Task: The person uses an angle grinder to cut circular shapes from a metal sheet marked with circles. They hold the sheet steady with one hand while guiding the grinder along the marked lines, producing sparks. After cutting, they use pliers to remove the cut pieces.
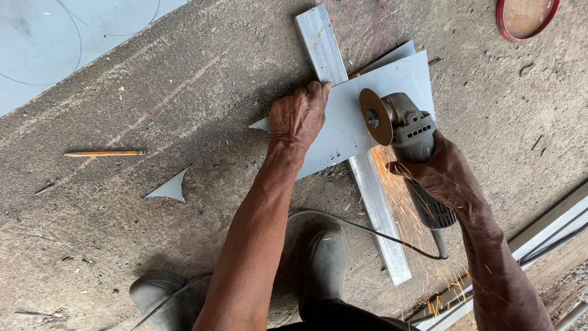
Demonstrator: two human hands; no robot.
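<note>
I see one angle grinder [407, 132] gripped tight in the right hand [444, 175], sparks flying; left hand [298, 117] presses flat on one metal sheet [355, 116], two offcuts [168, 189] nearby

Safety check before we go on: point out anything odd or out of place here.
The angle grinder in the right hand runs with its disc bare, no guard visible, sparks spraying toward the boot. The bare left hand presses the metal sheet close beside the disc.

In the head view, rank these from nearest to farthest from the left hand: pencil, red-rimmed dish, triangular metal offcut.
From the left hand:
1. Triangular metal offcut, on the ground to its left.
2. Pencil, farther left.
3. Red-rimmed dish, top right corner.
</note>
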